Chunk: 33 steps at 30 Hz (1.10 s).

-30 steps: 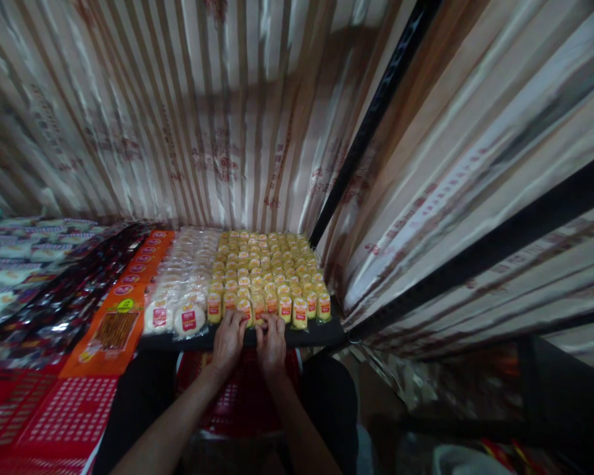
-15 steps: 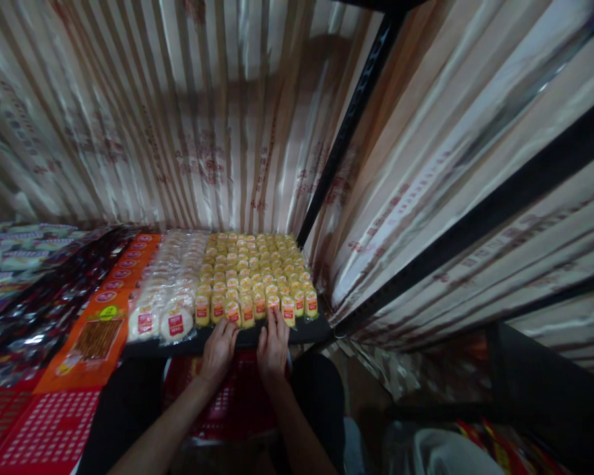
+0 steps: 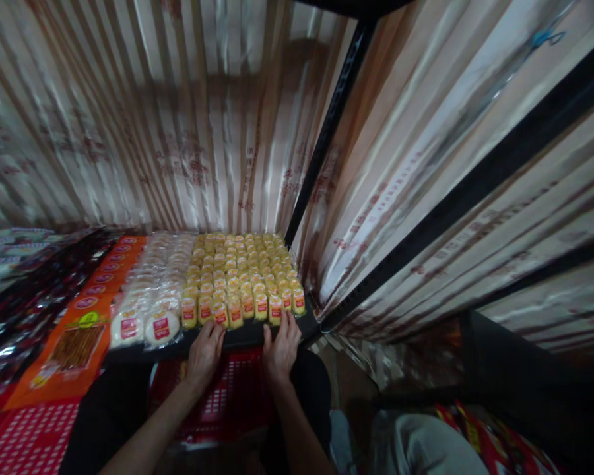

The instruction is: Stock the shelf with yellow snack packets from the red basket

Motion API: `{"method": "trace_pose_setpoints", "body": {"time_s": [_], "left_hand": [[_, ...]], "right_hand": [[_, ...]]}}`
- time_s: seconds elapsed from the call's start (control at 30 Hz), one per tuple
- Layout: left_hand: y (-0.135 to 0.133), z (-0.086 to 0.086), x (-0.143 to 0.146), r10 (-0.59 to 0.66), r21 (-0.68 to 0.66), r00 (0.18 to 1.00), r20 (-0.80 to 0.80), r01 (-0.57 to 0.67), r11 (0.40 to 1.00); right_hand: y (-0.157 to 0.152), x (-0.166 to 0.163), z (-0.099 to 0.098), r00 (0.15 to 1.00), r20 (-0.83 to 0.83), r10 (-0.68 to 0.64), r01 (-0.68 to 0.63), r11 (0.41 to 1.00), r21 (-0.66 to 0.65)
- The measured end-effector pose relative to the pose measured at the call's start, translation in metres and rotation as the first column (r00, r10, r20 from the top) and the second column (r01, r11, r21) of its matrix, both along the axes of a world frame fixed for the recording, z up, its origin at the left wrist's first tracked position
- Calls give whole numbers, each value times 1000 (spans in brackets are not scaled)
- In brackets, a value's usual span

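Yellow packs (image 3: pixel 247 305) stand by the left hand (image 3: pixel 205 355), grip unclear, and the finger-spread right hand (image 3: pixel 281 351), hold unclear.

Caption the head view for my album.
Left hand and right hand at red-labelled yellow snack packets arranged on a black shelf.

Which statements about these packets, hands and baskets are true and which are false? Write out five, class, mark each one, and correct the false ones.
1. Yellow packs stand in rows on a black shelf. True.
2. Both hands are at the back row. False: the left hand and the right hand are at the front row.
3. Orange packets lie between dark packets and white round packs. True.
4. The basket between the person's legs is blue. False: it is a red basket.
5. The white round packs are beside the yellow packs. True.
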<state>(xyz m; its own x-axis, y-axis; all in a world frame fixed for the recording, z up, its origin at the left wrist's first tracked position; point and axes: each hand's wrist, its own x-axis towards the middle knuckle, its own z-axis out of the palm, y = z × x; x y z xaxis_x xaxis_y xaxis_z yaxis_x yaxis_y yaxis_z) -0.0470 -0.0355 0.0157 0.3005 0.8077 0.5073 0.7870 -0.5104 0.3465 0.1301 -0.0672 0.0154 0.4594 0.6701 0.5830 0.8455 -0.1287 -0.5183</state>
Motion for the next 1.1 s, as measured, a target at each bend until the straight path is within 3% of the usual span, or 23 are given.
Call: {"method": "trace_pose_setpoints", "body": {"time_s": [0.33,0.77,1.1], "left_hand": [[1,-3,-1,13,32,999,-39,-12,999],[-2,-5,-3,15,114,996,-83,-6,994],[1,-5,-1,4,88,999,-35,-1,996]], "right_hand": [[15,13,2,982,-162,92,-90,996,20],[15,15,-3,993,-44,112,-111,993,31],[22,20,-11,989,69,133,-136,989,55]]}}
